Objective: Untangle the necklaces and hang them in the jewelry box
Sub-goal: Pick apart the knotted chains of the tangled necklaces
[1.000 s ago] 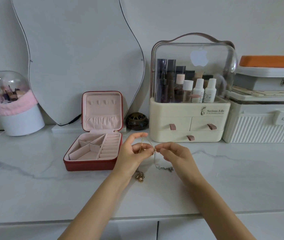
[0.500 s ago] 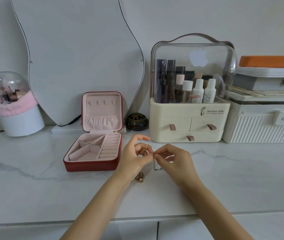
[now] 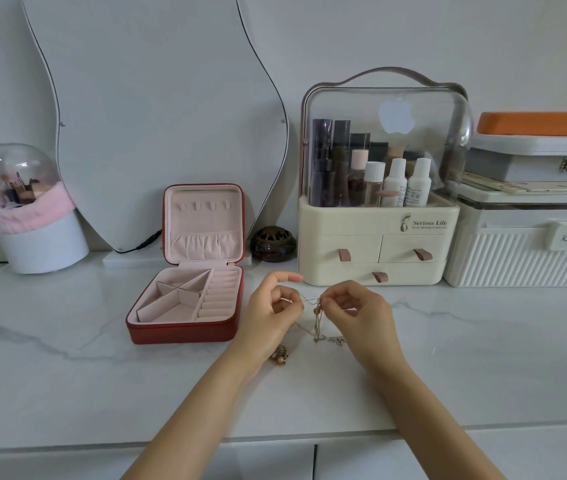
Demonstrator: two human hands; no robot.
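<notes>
Item: tangled necklaces (image 3: 317, 317), fine chains in gold and silver tones. They are held above the white marbled surface (image 3: 67, 375), just right of the jewelry box (image 3: 185, 306). A short taut length is stretched between the two hands; the remaining strands are hung down from it in a bunch, and their lower end is laid on the surface. A small gold-toned pendant (image 3: 279, 355) is seen on the surface below the left wrist, partly hidden by it.

Left hand (image 3: 268, 317): the chain is pinched between thumb and a curled finger; the index finger is raised and extended above.

Right hand (image 3: 361, 317): fingers are curled, and the chain is pinched at the fingertips, close to the left hand.

Jewelry box: red outside, pink lining, lid stood open and upright. Small hooks and a gathered pocket are set in the lid; divided compartments and ring rolls are set in the base. No chain is seen in it.

Also recorded at the back of the surface: a wavy-edged mirror (image 3: 157, 116) leaned against the wall; a domed brush holder (image 3: 29, 216) with pink trim at the left; a small dark round pot (image 3: 273, 243) beside the box; a cream cosmetic organizer (image 3: 379, 237) with clear lid, bottles and three drawers; stacked white cases (image 3: 524, 251) at the right.
</notes>
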